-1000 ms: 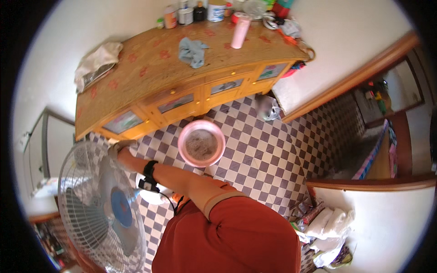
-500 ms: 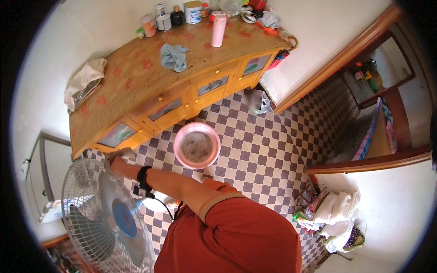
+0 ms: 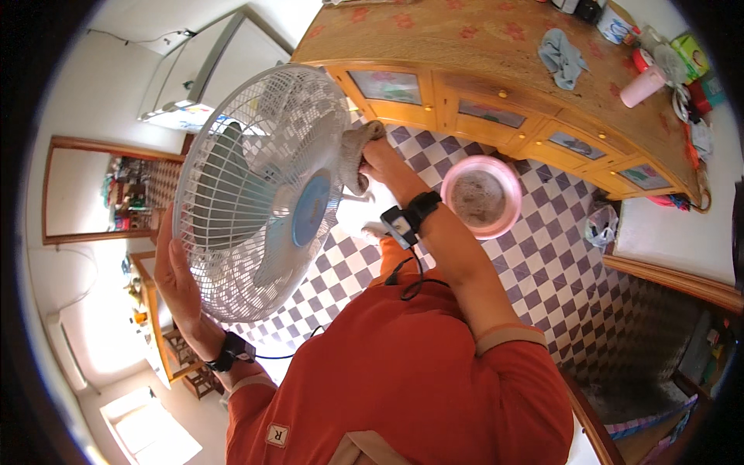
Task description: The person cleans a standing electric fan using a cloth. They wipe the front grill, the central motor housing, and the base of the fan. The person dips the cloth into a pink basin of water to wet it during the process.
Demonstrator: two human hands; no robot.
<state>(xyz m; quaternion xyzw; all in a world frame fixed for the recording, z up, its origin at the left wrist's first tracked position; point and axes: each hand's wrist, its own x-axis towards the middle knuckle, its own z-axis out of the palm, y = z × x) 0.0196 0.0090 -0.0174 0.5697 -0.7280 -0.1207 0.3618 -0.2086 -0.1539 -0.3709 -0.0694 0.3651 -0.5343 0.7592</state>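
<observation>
Over checkered tiles [image 3: 535, 267], right fingers [image 3: 377, 159] clutch a rag [image 3: 353, 161] at a fan [image 3: 263, 198], left fingers [image 3: 164, 246] extended along its side, grip unclear.

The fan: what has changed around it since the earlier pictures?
The view has turned left, bringing the fan nearer the picture's middle. The left hand has come into view against the fan's left edge; earlier it cannot be made out. The right hand still holds the brownish cloth by the fan's opposite edge. The pink basin stays on the floor, the blue-grey cloth on the cabinet.
</observation>
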